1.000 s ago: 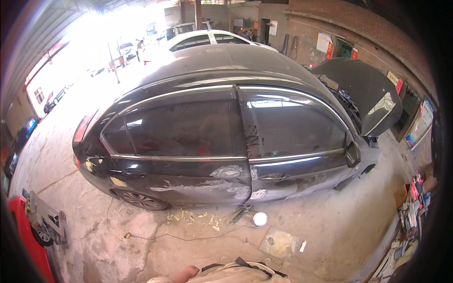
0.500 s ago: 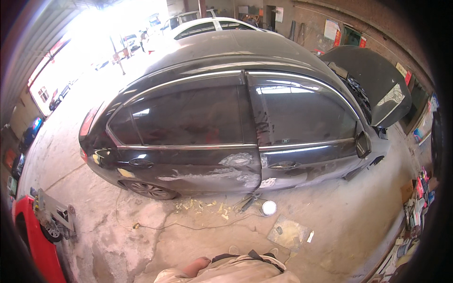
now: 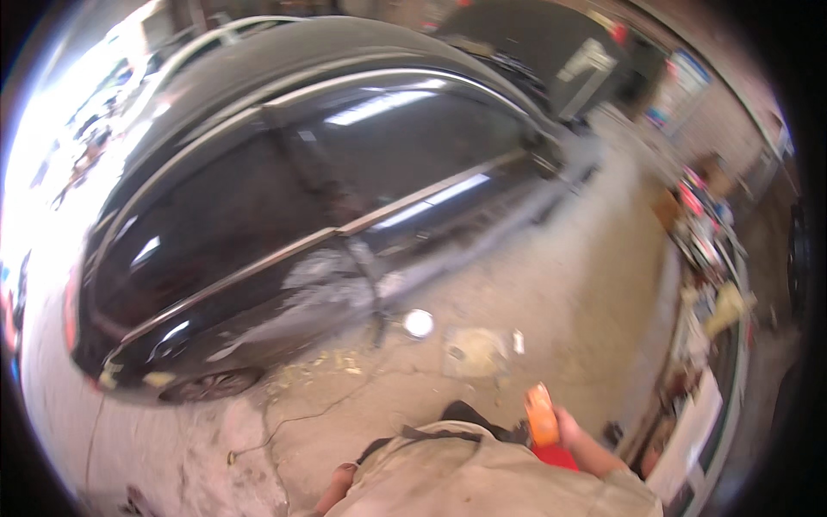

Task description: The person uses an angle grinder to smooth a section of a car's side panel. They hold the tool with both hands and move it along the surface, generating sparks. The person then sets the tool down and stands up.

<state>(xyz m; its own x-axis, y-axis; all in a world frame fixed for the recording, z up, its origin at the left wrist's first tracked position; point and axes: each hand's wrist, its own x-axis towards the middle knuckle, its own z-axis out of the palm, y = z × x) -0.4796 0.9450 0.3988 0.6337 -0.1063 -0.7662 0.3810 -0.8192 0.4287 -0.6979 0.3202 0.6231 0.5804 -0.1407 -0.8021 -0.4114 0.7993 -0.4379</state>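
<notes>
Holding orange tool (image 3: 542, 415) tight in R hand (image 3: 570, 428) | L hand (image 3: 338, 479) blurry, can't tell grip | black car (image 3: 284, 198) nearby

Right hand (image 3: 564, 428) raised at chest height, fingers closed in a grip, forearm bare and angling in from lower right. Left hand (image 3: 338, 479) low by the torso, only partly visible, blurred; finger pose unreadable
</notes>
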